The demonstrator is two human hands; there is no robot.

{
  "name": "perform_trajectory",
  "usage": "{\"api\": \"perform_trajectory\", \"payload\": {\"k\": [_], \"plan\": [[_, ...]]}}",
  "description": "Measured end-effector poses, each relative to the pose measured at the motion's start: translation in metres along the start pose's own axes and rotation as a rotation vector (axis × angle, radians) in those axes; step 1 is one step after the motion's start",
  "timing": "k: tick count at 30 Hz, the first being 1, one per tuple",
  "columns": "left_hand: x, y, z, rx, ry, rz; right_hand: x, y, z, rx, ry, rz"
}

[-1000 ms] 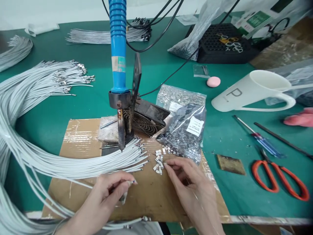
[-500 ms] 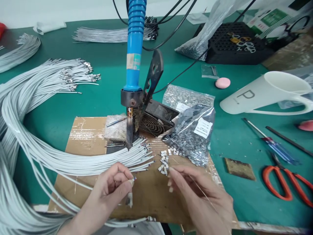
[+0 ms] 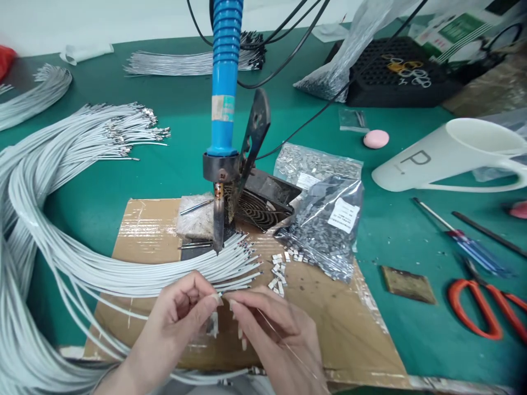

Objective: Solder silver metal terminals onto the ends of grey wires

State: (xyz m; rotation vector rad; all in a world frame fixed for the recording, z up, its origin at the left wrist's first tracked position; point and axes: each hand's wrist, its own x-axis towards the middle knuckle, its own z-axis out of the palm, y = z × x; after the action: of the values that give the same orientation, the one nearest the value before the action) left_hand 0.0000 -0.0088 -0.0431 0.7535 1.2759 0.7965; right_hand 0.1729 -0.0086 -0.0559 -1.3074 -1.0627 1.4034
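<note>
Slanting down-rightward, a thin strand (image 3: 284,343) crosses the right hand (image 3: 280,329).

Small pale tip (image 3: 219,294) pinched in left fingers (image 3: 202,308).

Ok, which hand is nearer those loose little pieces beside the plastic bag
Your right. The right hand is on the near side of the loose pieces; the left hand is farther off to their left.

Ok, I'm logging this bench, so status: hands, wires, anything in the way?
Left hand pinching small piece; right hand close beside it, grip unclear. White wires lying over cardboard. Iron tip beyond hands, possibly in the way.
</note>
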Motion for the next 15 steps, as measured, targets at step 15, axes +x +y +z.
{"api": "perform_trajectory", "payload": {"k": [15], "plan": [[-0.002, -0.007, 0.007, 0.040, 0.143, 0.142, 0.000, -0.003, 0.005, 0.134, -0.043, 0.131]]}}
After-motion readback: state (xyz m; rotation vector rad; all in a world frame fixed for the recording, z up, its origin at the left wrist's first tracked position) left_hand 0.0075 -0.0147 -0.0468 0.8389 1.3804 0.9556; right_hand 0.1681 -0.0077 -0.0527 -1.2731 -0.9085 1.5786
